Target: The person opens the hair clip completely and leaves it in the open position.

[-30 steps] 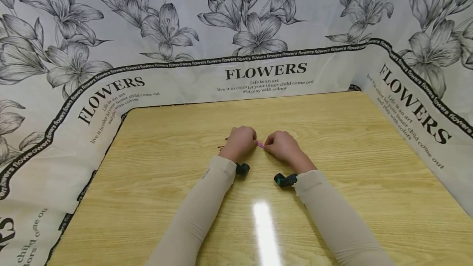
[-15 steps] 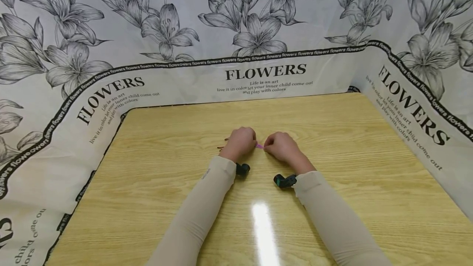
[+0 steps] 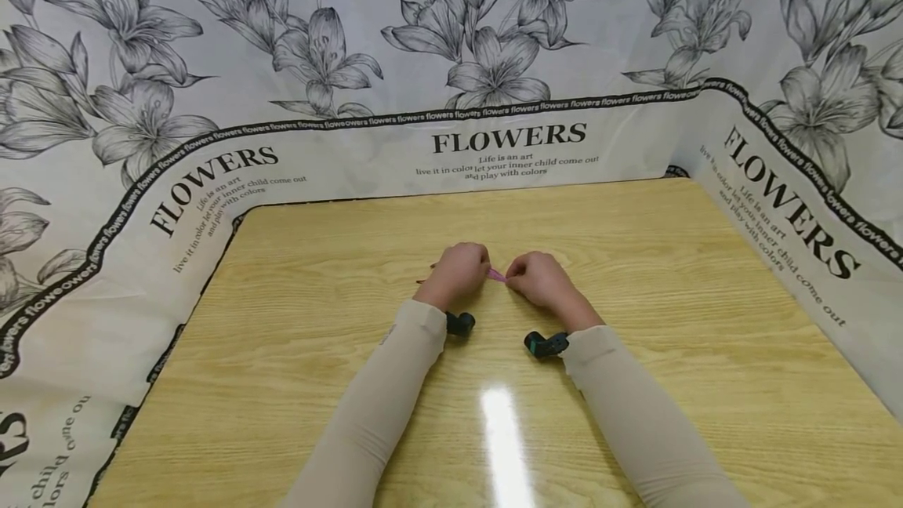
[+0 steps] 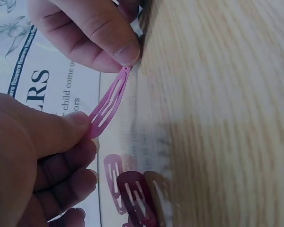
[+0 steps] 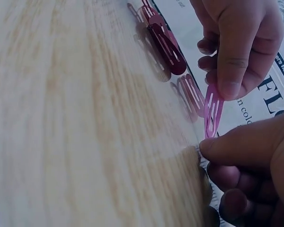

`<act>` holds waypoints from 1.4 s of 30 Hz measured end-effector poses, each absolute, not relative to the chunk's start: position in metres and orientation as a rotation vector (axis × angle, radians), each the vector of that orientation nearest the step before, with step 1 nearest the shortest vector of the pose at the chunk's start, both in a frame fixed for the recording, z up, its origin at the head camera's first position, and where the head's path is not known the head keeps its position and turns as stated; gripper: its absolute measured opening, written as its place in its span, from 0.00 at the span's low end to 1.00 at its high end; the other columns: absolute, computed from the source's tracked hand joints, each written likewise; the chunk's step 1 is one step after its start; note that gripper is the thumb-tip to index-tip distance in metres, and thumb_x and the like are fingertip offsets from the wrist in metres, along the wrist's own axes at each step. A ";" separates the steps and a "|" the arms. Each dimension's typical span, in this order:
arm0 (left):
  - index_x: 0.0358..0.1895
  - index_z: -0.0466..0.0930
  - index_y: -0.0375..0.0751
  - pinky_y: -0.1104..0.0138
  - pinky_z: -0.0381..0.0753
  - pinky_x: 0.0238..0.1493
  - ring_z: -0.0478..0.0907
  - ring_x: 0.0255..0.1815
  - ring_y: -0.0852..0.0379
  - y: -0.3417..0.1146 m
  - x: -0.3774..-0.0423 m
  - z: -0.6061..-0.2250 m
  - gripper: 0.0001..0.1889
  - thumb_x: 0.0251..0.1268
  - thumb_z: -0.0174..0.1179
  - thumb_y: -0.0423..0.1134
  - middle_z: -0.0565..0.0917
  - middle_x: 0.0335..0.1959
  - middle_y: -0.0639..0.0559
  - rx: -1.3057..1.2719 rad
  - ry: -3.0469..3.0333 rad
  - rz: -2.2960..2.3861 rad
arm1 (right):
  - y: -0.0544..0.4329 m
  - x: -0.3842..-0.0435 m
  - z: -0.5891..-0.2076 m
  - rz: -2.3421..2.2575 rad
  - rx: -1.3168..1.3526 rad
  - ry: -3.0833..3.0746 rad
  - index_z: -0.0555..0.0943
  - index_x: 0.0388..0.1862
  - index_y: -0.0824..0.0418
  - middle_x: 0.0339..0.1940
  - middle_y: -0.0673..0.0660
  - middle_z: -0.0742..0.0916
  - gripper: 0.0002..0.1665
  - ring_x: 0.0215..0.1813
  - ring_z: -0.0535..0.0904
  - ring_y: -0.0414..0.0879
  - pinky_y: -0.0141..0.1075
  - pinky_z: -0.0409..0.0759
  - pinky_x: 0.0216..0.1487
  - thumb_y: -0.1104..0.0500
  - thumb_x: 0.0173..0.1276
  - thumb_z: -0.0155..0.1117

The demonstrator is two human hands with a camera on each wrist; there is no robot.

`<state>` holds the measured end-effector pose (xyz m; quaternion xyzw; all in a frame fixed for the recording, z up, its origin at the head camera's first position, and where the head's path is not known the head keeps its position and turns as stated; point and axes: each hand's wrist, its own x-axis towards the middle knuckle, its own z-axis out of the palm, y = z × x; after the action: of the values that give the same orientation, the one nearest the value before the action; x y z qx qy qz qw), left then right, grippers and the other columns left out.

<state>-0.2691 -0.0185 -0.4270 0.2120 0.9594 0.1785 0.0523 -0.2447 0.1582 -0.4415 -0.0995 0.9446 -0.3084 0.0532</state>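
Note:
Both hands pinch a pink snap hair clip (image 4: pixel 95 130) between them, over the middle of the table. My left hand (image 3: pixel 462 266) grips its broad rounded end between thumb and fingers, the other fingers loosely bent. At the narrow end, thumb and fingers of my right hand (image 3: pixel 542 279) hold the tip. The clip's slotted middle shows between the hands in both wrist views. Just beyond in the left wrist view lie a dark red hair clip (image 4: pixel 128 182) and a mauve hair clip (image 4: pixel 112 163).
More hair clips lie in a loose row left of the left hand, mostly hidden by it in the head view. The wooden table (image 3: pixel 317 257) is bordered by a flower-printed cloth (image 3: pixel 367 155). Each wrist wears a small black camera, such as the right one (image 3: pixel 545 345).
Both hands stay nearly in place. The pink clip between them has tilted a little, showing more of its face than half a second ago.

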 end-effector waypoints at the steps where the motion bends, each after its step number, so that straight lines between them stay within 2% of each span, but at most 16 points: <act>1: 0.37 0.81 0.48 0.63 0.78 0.44 0.77 0.36 0.58 -0.020 -0.269 -0.427 0.10 0.74 0.50 0.42 0.81 0.33 0.56 0.645 2.916 0.563 | 0.158 -0.245 -0.442 -0.957 -0.297 2.865 0.86 0.35 0.58 0.36 0.54 0.87 0.07 0.39 0.79 0.48 0.42 0.77 0.44 0.56 0.65 0.64; 12: 0.42 0.80 0.43 0.67 0.76 0.39 0.75 0.34 0.57 -0.033 -0.270 -0.416 0.09 0.74 0.52 0.42 0.81 0.36 0.52 0.604 2.867 0.840 | 0.159 -0.250 -0.438 -1.314 -0.182 2.706 0.85 0.40 0.58 0.36 0.56 0.84 0.10 0.31 0.74 0.48 0.37 0.74 0.33 0.54 0.68 0.61; 19: 0.40 0.81 0.43 0.65 0.76 0.39 0.76 0.33 0.57 -0.044 -0.268 -0.412 0.10 0.74 0.52 0.43 0.83 0.36 0.52 0.651 2.912 0.974 | 0.155 -0.252 -0.432 -1.507 -0.174 2.645 0.84 0.42 0.59 0.41 0.57 0.84 0.12 0.37 0.76 0.49 0.37 0.76 0.38 0.52 0.69 0.62; 24: 0.41 0.81 0.44 0.66 0.75 0.36 0.74 0.31 0.57 -0.050 -0.264 -0.411 0.10 0.74 0.52 0.44 0.82 0.35 0.52 0.653 2.899 1.049 | 0.152 -0.253 -0.429 -1.533 -0.212 2.627 0.84 0.42 0.60 0.40 0.58 0.85 0.13 0.36 0.78 0.50 0.37 0.77 0.36 0.52 0.69 0.63; 34: 0.45 0.84 0.50 0.64 0.78 0.41 0.77 0.39 0.57 -0.063 -0.257 -0.413 0.12 0.71 0.55 0.50 0.84 0.43 0.54 0.476 2.699 1.383 | 0.143 -0.251 -0.420 -1.543 -0.215 2.667 0.84 0.39 0.60 0.32 0.56 0.83 0.11 0.32 0.76 0.49 0.38 0.75 0.32 0.53 0.67 0.63; 36: 0.45 0.84 0.50 0.64 0.78 0.40 0.79 0.41 0.53 -0.065 -0.256 -0.414 0.12 0.70 0.56 0.50 0.85 0.44 0.51 0.450 2.646 1.428 | 0.141 -0.251 -0.419 -1.551 -0.219 2.664 0.84 0.39 0.60 0.33 0.56 0.83 0.11 0.32 0.77 0.50 0.38 0.74 0.32 0.54 0.67 0.63; 42: 0.46 0.85 0.52 0.63 0.78 0.40 0.79 0.46 0.46 -0.072 -0.253 -0.418 0.14 0.70 0.55 0.53 0.85 0.46 0.53 0.441 2.597 1.489 | 0.136 -0.249 -0.415 -1.572 -0.258 2.622 0.84 0.40 0.62 0.34 0.57 0.84 0.12 0.33 0.77 0.51 0.38 0.75 0.32 0.54 0.67 0.62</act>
<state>-0.2534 -0.0723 -0.4183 0.1456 0.8568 0.4912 0.0581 -0.2486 0.1362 -0.4149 -0.0840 0.8541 -0.5120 0.0366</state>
